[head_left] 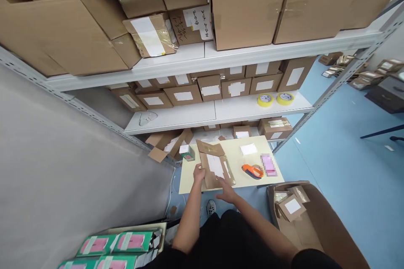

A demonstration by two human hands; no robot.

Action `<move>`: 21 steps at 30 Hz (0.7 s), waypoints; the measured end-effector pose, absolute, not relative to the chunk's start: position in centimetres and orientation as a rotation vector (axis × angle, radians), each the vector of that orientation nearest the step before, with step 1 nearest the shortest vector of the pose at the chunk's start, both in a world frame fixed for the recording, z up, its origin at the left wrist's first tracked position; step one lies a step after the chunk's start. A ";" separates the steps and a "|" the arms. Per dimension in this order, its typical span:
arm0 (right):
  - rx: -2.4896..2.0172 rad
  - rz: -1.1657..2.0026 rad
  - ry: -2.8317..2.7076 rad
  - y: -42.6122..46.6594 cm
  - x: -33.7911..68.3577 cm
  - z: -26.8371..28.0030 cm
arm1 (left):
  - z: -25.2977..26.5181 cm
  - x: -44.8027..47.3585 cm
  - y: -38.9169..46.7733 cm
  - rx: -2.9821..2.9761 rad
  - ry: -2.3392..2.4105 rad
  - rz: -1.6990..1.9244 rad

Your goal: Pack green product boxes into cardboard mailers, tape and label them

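Reviewing the head view, my only feed, I find a flattish cardboard carton on the counter, close to its front edge. My left hand has its fingers clamped on the carton's left side. My right hand is at the lower right with fingers spread apart; contact with the carton cannot be confirmed.

Progress, in my judgement: partial. A white sheet lies on the carton's face, but the far flap stands open, so closing remains outstanding. Contents, if any: not visible.

Clearances: a green-and-white box sits just beyond the left hand, limiting sweep there. Bare counter separates the carton from the orange tool on the right. The shelf overhangs behind; a large open box stands off the right front corner.
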State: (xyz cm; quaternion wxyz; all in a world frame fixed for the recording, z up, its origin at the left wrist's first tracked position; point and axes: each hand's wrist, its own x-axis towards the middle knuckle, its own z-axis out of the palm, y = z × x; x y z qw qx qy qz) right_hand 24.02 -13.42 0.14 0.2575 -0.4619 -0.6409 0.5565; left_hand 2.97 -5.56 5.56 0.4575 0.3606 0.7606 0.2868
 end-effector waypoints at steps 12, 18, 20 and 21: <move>-1.508 1.042 -1.171 -11.9 27.5 3.9 | 7.6 3.6 3.0 0.987 1.672 0.895; -1.563 1.209 -1.064 -11.6 28.6 4.7 | 9.7 1.7 9.8 1.109 1.586 0.917; -1.556 1.255 -1.043 -11.3 28.6 4.6 | 10.0 1.7 10.5 1.144 1.521 0.877; -1.549 1.264 -1.035 -11.1 28.5 4.5 | 10.0 1.6 10.5 1.159 1.489 0.855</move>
